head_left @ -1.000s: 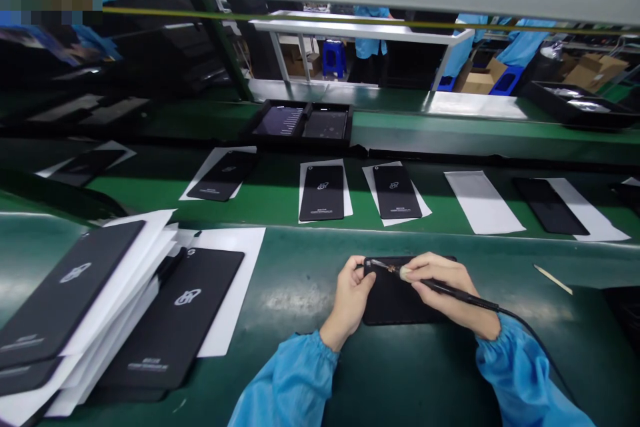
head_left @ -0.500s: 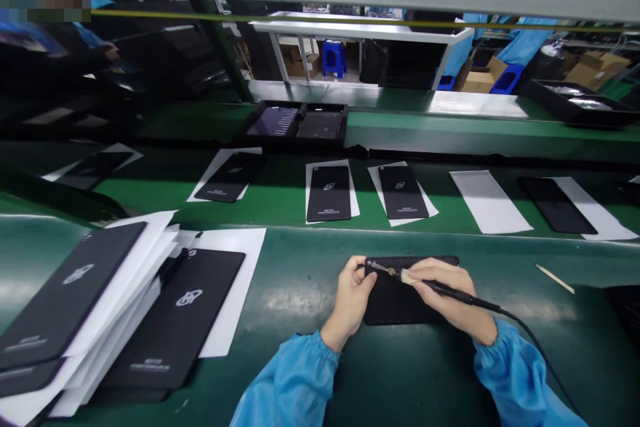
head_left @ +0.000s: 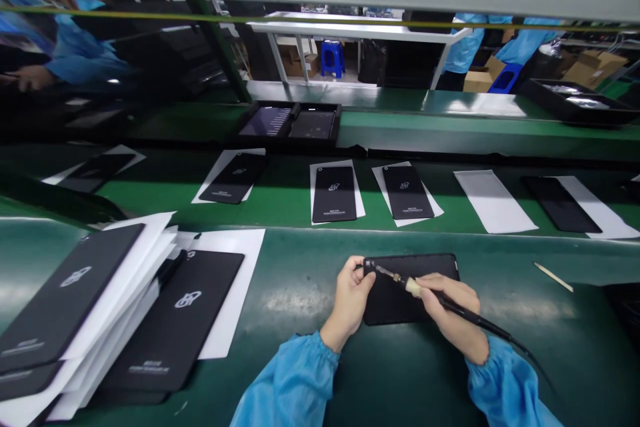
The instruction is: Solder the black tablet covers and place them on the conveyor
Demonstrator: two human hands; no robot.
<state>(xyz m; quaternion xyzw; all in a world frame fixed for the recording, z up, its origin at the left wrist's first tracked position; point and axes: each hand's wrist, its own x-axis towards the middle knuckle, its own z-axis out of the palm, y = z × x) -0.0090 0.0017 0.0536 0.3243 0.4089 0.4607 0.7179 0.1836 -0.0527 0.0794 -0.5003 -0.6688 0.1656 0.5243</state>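
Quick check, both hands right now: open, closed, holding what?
Left hand: partly curled, steadying the black cover.
Right hand: closed on the corded tool.

A matte black, rounded-corner back cover [head_left: 400, 300] lies flat on the near edge of the dark green bench, and a slim black corded soldering iron [head_left: 440, 302] slants across it, its metal tip touching the cover's far left corner.

We wear a light-blue smock on both arms; each sleeve ends in a gathered cuff (elasticated, puckered) at the wrist. The left hand [head_left: 350, 297] and right hand [head_left: 453, 313] are bare.
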